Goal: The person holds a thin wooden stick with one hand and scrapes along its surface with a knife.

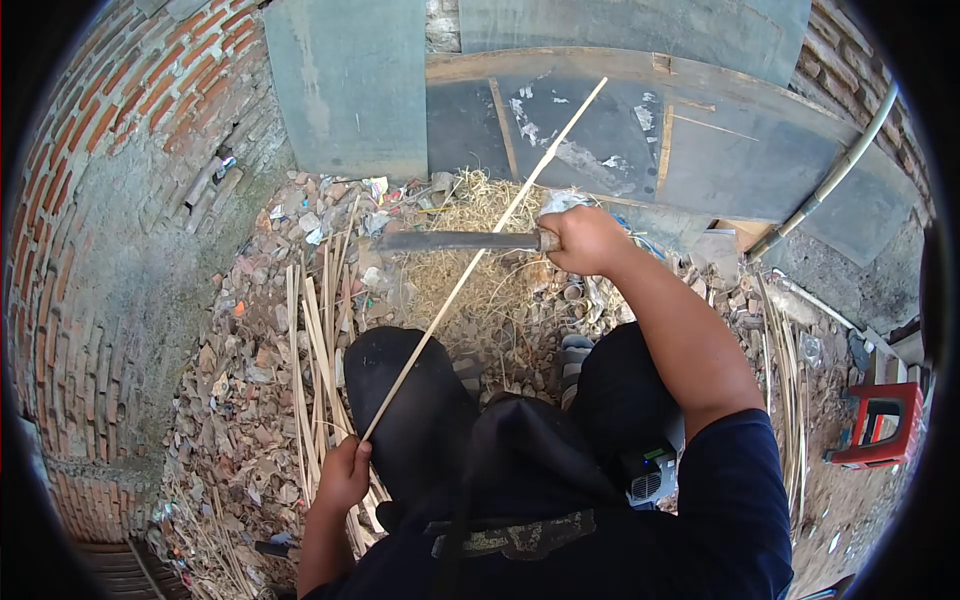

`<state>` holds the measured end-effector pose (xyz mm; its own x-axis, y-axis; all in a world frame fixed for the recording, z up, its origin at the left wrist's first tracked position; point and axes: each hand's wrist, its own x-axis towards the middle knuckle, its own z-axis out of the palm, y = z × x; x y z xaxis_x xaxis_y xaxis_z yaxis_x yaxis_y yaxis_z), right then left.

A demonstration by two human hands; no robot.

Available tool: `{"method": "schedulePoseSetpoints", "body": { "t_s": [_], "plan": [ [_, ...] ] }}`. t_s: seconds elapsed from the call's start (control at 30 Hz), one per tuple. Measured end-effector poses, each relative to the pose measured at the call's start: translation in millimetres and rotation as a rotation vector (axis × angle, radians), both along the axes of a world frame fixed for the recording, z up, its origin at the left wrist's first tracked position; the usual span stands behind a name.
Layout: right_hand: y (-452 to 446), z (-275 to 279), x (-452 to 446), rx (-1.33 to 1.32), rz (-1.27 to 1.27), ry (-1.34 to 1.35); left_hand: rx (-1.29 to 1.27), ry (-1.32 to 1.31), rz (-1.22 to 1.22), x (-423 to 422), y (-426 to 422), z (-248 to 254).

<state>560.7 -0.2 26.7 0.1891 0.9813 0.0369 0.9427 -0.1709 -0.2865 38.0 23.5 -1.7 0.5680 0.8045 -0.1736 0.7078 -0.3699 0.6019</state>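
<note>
A long, pale bamboo strip (457, 287) runs diagonally from my left hand up toward the panels. My left hand (343, 476) is closed round its lower end, beside my left knee. In my right hand (588, 240) is the handle of a long-bladed knife (455, 241), held out in front of my knees. The dark blade points left and crosses the strip around its middle. Whether blade and strip touch is unclear. Thin shavings (470, 205) lie in a heap on the ground beyond and below the blade.
Bundles of bamboo strips (318, 350) lie at my left and more strips (787, 390) at my right. Rubble covers the ground. A brick wall (110, 250) stands left, panels (345, 90) ahead, a leaning pole (835, 175) and red stool (880, 428) right.
</note>
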Motion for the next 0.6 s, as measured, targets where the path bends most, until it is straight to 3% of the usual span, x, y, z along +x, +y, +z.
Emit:
{"method": "schedulePoseSetpoints", "body": {
  "t_s": [0.07,0.17,0.27,0.37,0.4,0.5,0.6],
  "plan": [
    [3.0,-19.7,13.6,0.07,-0.089,0.112,-0.003,0.002,0.016,0.2,0.2,-5.0],
    [2.0,0.2,6.2,-0.009,-0.128,0.127,0.044,0.0,0.008,-0.3,-1.1,-6.6],
    [0.4,10.3,-17.7,-0.024,0.008,0.053,0.046,-0.01,-0.005,0.6,0.1,-8.3],
    [14.3,-14.9,6.2,-0.057,-0.023,0.201,0.13,-0.013,-0.01,0.1,-0.7,-20.1],
    [14.3,-11.4,9.3,-0.059,-0.135,0.382,0.108,0.015,-0.001,2.8,-0.3,-16.0],
    [17.7,-3.8,-3.7,-0.078,-0.191,0.351,0.09,0.029,-0.02,0.3,5.6,-11.4],
    [11.2,4.3,-9.0,-0.04,-0.094,0.19,0.139,0.04,0.008,1.5,-2.8,-13.0]
  ]
}}
